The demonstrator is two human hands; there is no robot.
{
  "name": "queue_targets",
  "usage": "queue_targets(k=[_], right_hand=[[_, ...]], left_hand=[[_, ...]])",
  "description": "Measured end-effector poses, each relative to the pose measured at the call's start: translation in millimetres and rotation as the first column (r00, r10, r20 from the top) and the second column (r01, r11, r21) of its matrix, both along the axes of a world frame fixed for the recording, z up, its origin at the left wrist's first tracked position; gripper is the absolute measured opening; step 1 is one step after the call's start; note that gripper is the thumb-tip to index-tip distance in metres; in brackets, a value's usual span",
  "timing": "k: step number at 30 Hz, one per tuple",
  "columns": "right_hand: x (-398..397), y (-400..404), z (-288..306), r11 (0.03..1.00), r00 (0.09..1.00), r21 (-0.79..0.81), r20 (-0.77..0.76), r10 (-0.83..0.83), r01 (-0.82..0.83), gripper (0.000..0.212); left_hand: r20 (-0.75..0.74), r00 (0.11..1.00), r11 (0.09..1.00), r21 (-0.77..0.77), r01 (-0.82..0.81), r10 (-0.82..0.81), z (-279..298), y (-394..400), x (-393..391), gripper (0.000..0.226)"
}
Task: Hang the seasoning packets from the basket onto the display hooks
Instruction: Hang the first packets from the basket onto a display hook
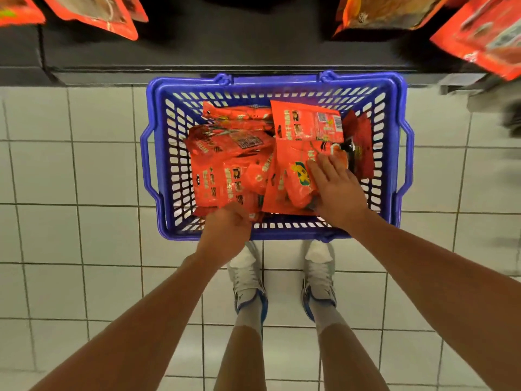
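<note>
Head view: the blue basket (394, 153) on the tiled floor holds many seasoning packets (225, 165); left hand (225, 232) pinches one's edge, right hand (335, 190) rests flat on another. Most hanging remains.

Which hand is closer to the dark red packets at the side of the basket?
The right hand. It rests on an orange packet just beside the dark red packets. The left hand is across the basket, at its near edge.

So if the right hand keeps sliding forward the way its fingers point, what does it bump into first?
Probably the upright orange packet just ahead of the right hand, which already rests on a packet in the blue basket; depth is hard to judge.
</note>
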State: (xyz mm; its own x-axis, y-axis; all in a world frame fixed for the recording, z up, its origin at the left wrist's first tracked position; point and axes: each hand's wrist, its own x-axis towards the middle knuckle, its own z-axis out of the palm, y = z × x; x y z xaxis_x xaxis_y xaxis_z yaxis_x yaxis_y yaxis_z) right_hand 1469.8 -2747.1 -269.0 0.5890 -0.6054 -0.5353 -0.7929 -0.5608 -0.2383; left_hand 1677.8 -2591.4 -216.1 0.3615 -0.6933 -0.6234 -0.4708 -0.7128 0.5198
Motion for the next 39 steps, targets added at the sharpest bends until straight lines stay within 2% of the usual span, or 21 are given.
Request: queue_targets(k=[3,5,7,9,10,12,13,14,16,17,19,21,23,24,26,29,30,32,35,37,39], right_hand=[[4,0,34,0.948,0.910,0.184,0.281,-0.304,0.260,0.059],[11,-3,63,0.819,0.767,0.412,0.338,-0.545,0.401,0.036],[18,-7,84,0.529,0.557,0.727,0.243,-0.794,0.437,0.025],[26,-9,94,0.180,0.413,0.911,0.012,-0.910,0.370,0.036],[31,-8,96,0.054,0.385,0.940,-0.085,-0.919,0.336,0.037],[43,-8,93,-0.066,0.353,0.942,-0.188,-0.916,0.330,0.029],[49,-9,88,-0.058,0.332,0.930,-0.187,-0.925,0.362,0.022],[53,-10,80,0.028,0.332,0.906,-0.126,-0.935,0.422,0.018],[55,-16,59,0.331,0.420,0.742,0.073,-0.905,0.584,0.013],[54,-21,48,0.513,0.539,0.578,0.145,-0.830,0.635,0.024],[49,-32,23,0.853,0.865,0.218,0.066,-0.497,0.473,0.079],[45,-40,-2,0.976,0.974,0.082,-0.122,-0.189,0.200,0.117],[44,-43,-18,0.994,0.977,0.077,-0.205,-0.059,0.076,0.113],[45,-43,-20,0.994,0.981,0.078,-0.185,-0.063,0.078,0.102],[46,-45,-13,0.980,0.981,0.046,0.007,-0.195,0.194,0.071],[48,-49,34,0.904,0.863,0.118,0.272,-0.427,0.410,0.039],[48,-51,56,0.852,0.781,0.218,0.339,-0.524,0.477,0.028],[52,-54,105,0.643,0.508,0.518,0.397,-0.764,0.564,0.018],[58,-55,182,0.276,0.146,0.841,0.235,-0.961,0.465,0.017],[61,-54,234,0.073,0.028,0.944,0.068,-0.997,0.321,0.015],[66,-50,286,-0.060,-0.024,0.968,-0.056,-0.998,0.243,0.018]], left_hand=[[-0.100,0.989,0.992,0.068,-0.105,0.112,10,-17,-7,0.021],[-0.237,0.935,0.963,0.123,-0.239,0.263,21,-28,-9,0.024],[-0.405,0.864,0.954,0.107,-0.281,0.300,33,-37,-8,0.045],[-0.607,0.717,0.929,0.105,-0.355,0.342,40,-45,-4,0.052],[-0.658,0.646,0.906,0.139,-0.401,0.387,41,-48,-2,0.045],[-0.644,0.591,0.856,0.214,-0.471,0.486,42,-53,3,0.025],[-0.609,0.597,0.834,0.221,-0.505,0.523,41,-53,5,0.019],[-0.574,0.610,0.818,0.209,-0.536,0.547,38,-51,7,0.017],[-0.525,0.615,0.786,0.190,-0.588,0.588,32,-47,13,0.020],[-0.507,0.612,0.771,0.188,-0.608,0.607,30,-43,17,0.020],[-0.484,0.602,0.752,0.207,-0.626,0.635,25,-35,26,0.018],[-0.475,0.598,0.749,0.238,-0.618,0.645,20,-25,34,0.017],[-0.463,0.610,0.751,0.230,-0.618,0.643,16,-16,42,0.020],[-0.464,0.606,0.747,0.223,-0.626,0.646,16,-12,45,0.020],[-0.472,0.580,0.726,0.222,-0.651,0.664,20,-6,50,0.017],[-0.491,0.551,0.707,0.215,-0.673,0.675,40,-7,52,0.019],[-0.503,0.532,0.694,0.213,-0.688,0.682,51,-9,51,0.022],[-0.527,0.489,0.661,0.202,-0.723,0.696,77,-17,49,0.026],[-0.574,0.497,0.664,0.112,-0.740,0.651,128,-31,44,0.029],[-0.621,0.512,0.689,0.063,-0.722,0.594,171,-41,40,0.036],[-0.674,0.497,0.706,0.052,-0.706,0.547,220,-50,33,0.042]])
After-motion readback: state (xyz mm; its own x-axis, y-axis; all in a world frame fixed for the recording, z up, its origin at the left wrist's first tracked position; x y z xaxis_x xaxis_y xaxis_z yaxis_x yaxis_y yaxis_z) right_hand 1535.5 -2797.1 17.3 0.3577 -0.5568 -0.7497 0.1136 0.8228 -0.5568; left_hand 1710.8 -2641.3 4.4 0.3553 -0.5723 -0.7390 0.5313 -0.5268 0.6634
